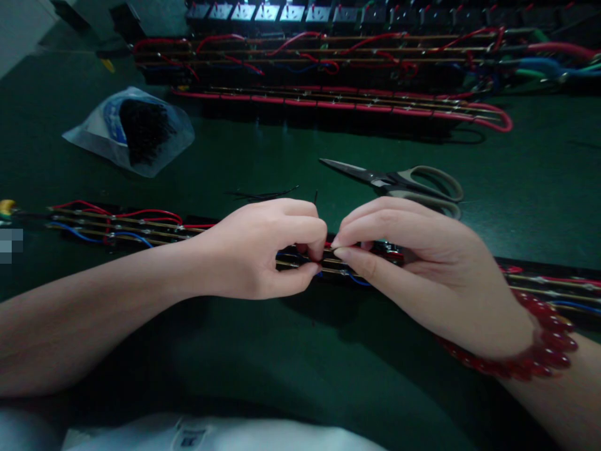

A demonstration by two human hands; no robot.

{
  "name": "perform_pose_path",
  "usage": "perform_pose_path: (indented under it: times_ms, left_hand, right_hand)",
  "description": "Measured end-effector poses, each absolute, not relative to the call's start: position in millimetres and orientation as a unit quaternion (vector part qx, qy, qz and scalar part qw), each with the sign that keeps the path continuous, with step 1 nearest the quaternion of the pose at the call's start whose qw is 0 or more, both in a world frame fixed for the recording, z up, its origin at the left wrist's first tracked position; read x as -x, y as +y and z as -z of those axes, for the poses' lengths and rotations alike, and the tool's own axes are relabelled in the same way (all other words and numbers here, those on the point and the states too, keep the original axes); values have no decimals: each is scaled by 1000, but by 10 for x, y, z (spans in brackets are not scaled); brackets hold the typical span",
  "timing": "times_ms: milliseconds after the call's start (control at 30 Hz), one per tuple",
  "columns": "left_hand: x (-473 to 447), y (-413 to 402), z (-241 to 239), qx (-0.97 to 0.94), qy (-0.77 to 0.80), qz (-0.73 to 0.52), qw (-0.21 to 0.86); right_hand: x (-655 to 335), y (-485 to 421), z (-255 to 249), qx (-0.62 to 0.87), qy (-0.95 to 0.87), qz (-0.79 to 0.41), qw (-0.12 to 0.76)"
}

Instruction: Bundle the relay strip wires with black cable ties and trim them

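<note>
Under left hand [263,247], half-hidden wired strip [126,227]

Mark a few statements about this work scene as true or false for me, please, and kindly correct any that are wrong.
1. The left hand and right hand are both at the nearer wired strip. True.
2. The scissors are held in the right hand. False: they lie on the green table, beyond it.
3. The red bead bracelet is on the left wrist. False: it is on the right wrist.
4. The translucent plastic bag holds something black. True.
5. The scissors' blades point right. False: they point left.
</note>
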State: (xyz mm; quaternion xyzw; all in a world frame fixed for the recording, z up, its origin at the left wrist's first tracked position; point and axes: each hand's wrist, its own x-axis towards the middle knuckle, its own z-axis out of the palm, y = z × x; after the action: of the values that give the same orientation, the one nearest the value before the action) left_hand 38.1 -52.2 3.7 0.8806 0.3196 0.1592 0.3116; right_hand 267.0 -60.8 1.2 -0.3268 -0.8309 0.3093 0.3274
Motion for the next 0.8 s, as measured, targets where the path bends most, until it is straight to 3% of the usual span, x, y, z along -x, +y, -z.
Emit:
perform_pose_path:
  times_ms: [800]
  left_hand:
    - [-383,-531,11,-894,321,-144,278]
  right_hand:
    - [-2673,-623,-14,345,-818,-309,341]
